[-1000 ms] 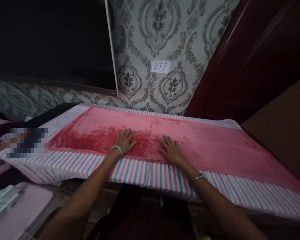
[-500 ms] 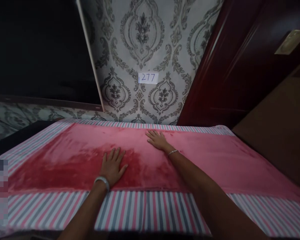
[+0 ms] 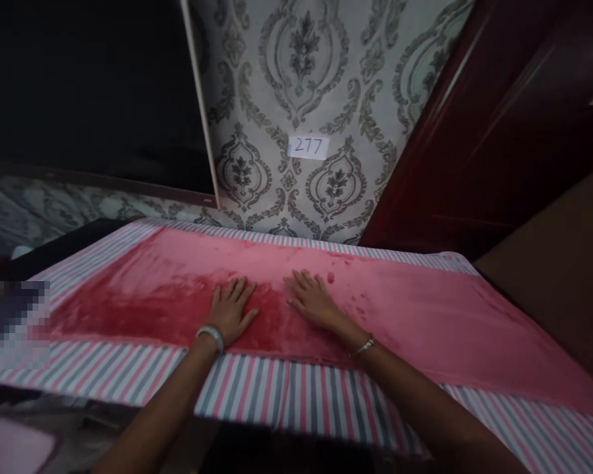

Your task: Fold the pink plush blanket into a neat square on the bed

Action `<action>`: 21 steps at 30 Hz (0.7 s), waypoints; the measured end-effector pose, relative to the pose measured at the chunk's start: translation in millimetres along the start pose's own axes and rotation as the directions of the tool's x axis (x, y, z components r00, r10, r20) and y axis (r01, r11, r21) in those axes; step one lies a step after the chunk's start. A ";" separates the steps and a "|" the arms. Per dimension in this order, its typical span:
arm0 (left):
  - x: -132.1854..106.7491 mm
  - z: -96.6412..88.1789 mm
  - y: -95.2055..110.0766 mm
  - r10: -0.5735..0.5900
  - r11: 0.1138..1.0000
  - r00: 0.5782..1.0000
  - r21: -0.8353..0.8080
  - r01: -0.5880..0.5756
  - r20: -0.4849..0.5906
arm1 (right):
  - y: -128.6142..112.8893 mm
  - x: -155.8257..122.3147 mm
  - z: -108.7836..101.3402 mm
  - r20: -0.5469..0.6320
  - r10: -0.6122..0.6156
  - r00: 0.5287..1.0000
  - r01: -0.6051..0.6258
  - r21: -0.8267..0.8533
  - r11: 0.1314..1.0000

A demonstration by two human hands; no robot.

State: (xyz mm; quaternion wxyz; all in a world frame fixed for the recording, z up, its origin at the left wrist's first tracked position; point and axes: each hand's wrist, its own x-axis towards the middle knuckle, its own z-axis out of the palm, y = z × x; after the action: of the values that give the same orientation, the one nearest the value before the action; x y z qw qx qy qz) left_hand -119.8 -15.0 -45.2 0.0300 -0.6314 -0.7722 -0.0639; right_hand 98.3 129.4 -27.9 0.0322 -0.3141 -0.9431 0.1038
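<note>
A pink plush cloth (image 3: 415,309) with a striped border (image 3: 242,388) lies spread over a long surface. Its nap shows dark red on the left and paler pink to the right and along the back. My left hand (image 3: 230,311) rests flat on the dark red part, fingers spread, with a bracelet at the wrist. Farther right, my right hand (image 3: 313,299) lies palm down on the cloth near its middle, fingers stretched out and a thin bracelet on the wrist. Neither hand grips anything.
Behind the cloth stands a patterned wall with a paper label (image 3: 308,147) reading 277. A large dark screen (image 3: 89,92) hangs at the left. A dark red glossy panel (image 3: 449,164) and a brown panel (image 3: 558,276) border the right side.
My right hand has slid back toward me over the cloth, leaving dark marks in the nap. My left hand stays flat on the cloth. The view has shifted slightly.
</note>
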 end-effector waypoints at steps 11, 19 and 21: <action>-10.5 -14.9 -1.5 0.005 0.990 1.000 -0.140 -0.005 -0.001 | -23.4 -25.3 21.7 -0.029 -0.053 0.998 0.051 -0.064 0.997; -42.4 -38.9 -47.1 -0.257 0.966 0.963 -0.003 0.257 -0.079 | -94.0 -27.9 18.1 -0.031 -0.174 0.984 0.174 -0.007 0.985; -44.3 -36.2 -59.7 -0.328 0.944 0.942 0.021 0.330 -0.072 | -109.2 -22.3 24.4 0.017 -0.294 0.956 0.294 0.002 0.956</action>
State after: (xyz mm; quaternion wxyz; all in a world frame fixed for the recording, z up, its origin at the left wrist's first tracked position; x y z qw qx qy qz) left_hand -170.6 -74.7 -18.6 0.0553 -0.4907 -0.8662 -0.0765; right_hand 49.1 26.4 -28.0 0.0391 -0.1694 -0.9796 0.1003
